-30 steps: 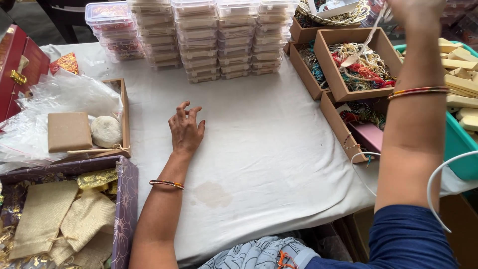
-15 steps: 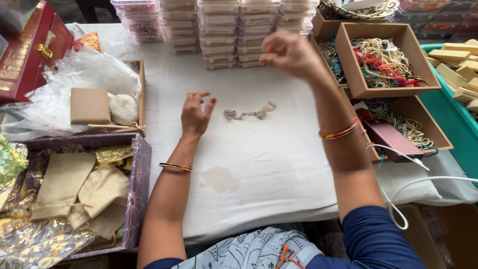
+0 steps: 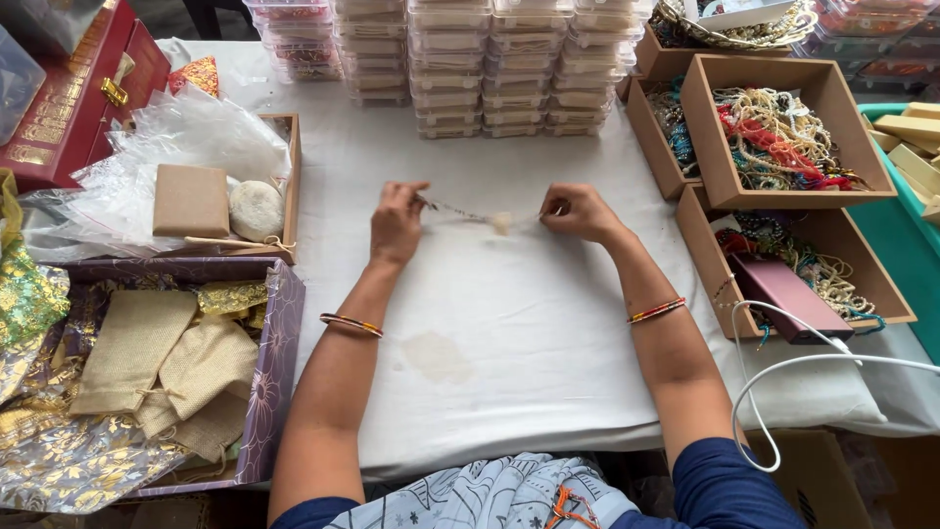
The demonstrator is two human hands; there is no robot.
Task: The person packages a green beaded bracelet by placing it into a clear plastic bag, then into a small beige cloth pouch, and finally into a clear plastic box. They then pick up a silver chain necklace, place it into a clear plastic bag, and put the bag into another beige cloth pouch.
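At frame centre, the left hand [image 3: 397,223] and right hand [image 3: 578,211] each pinch one end of a thin beaded bracelet [image 3: 482,216], stretched taut. Pulled harder, its thread might snap, scattering beads over the white tablecloth [image 3: 509,323].

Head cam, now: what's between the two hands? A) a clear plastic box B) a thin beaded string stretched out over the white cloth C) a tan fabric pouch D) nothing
B: the left hand and right hand each pinch one end of a thin beaded string stretched between them above the white tablecloth.
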